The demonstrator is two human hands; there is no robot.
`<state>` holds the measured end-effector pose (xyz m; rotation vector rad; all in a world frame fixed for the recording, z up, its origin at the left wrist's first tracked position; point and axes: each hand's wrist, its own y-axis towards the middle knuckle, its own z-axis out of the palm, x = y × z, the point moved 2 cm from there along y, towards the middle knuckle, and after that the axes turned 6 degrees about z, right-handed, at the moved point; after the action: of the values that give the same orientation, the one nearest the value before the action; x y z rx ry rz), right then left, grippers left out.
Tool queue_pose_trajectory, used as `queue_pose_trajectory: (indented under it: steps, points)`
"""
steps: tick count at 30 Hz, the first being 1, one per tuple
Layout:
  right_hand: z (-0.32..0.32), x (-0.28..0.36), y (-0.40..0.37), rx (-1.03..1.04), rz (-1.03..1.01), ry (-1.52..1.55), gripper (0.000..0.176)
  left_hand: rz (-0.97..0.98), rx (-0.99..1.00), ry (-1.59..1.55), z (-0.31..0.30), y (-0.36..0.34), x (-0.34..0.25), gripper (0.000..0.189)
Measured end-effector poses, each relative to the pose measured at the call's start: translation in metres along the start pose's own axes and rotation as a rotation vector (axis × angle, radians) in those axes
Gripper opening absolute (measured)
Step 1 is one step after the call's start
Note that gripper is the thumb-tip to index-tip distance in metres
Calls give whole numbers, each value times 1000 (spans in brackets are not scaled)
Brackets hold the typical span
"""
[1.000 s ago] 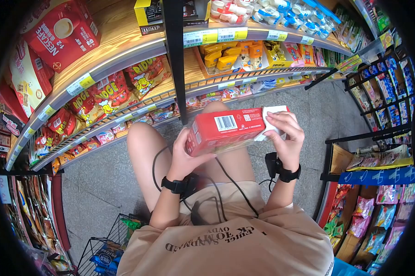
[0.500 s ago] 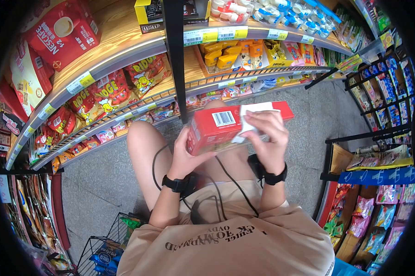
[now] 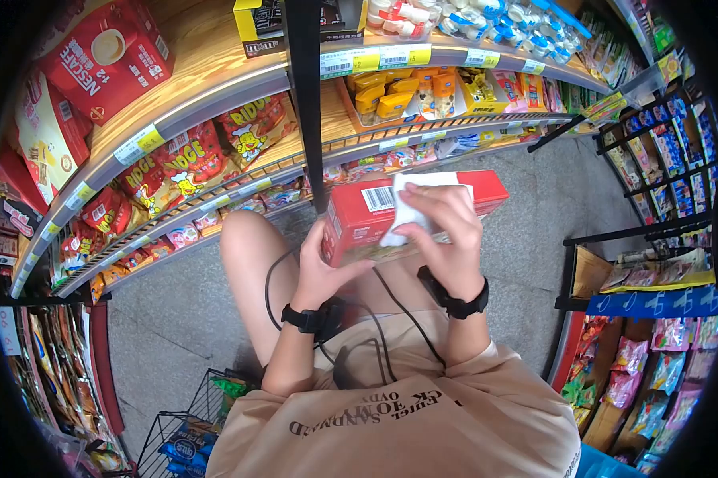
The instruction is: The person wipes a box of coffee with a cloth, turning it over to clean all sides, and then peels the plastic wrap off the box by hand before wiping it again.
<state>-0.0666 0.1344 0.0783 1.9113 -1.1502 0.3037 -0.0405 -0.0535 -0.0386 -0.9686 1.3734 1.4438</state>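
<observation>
The left hand's fingers [image 3: 316,267] grip the box [image 3: 358,209] steady, so the right's [image 3: 442,226] can press a tissue [image 3: 407,215] against it.

A single view looks out from the person's head, over the tan shirt with dark lettering [image 3: 406,426], facing forward and steeply down. The shirt fills the near edge; the left hand [image 3: 320,267], right hand [image 3: 448,227], glossy red rectangular box [image 3: 355,229] and thin white sheet [image 3: 406,217] sit close below the lens, around mid-view. Beyond, it reaches the grey stone floor [image 3: 526,199] and the brown wooden shelves [image 3: 203,36] at the far side. The lens is very wide, bending straight shelf edges into arcs, with black rounded borders left and right.
</observation>
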Motion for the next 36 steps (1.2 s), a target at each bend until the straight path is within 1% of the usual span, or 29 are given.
queue_pose_trajectory:
  steps: [3,6,8,11,12,15,16,17,19,20,23,24,27,29,30,32,33,35,36]
  points:
    - [-12,-23,-4,-59,3,-40,39,-6,16,48,-2,1,-1,72]
    - [-17,-39,-8,-80,28,-130,34,-10,43,124,-3,1,-1,73]
    - [-17,-42,-8,-64,24,-237,36,-8,54,135,-1,2,-2,73]
    - [-10,-39,-12,-70,43,-295,42,-9,55,74,0,2,-6,74]
    - [-8,-39,-13,-35,61,-302,46,-13,60,43,1,0,-7,75]
    - [3,-33,-12,-39,65,-292,55,-19,87,-55,2,-4,-7,81]
    - [8,-33,-13,10,58,-257,63,-20,98,-89,3,-5,-7,84]
    - [15,-31,-15,3,44,-242,67,-37,89,-117,3,-6,-4,86]
    - [29,-27,-16,8,44,-202,71,-72,71,-174,2,-8,3,91]
    - [33,-24,-17,53,47,-221,77,-81,67,-200,1,-8,3,92]
    - [44,-12,-21,178,68,-253,82,-88,42,-249,0,-6,1,95]
    - [49,-8,-23,254,53,-231,86,-78,26,-249,0,-5,1,96]
    - [71,8,-35,421,-24,-208,84,-61,-49,-318,-5,-10,14,98]
    - [79,23,-44,438,-91,-159,83,-215,-182,-331,-11,-25,32,98]
    - [81,28,-45,446,-124,-133,82,-243,-171,-318,-12,-25,30,97]
    - [77,26,-38,484,-105,-153,81,-304,-143,-294,-14,-24,21,94]
    - [75,23,-34,503,-93,-163,80,-258,-148,-325,-13,-22,15,92]
    - [73,9,-29,444,-10,-236,79,-165,-158,-387,-9,-12,4,88]
    - [68,0,-26,412,38,-273,79,-200,-136,-436,-8,-9,0,83]
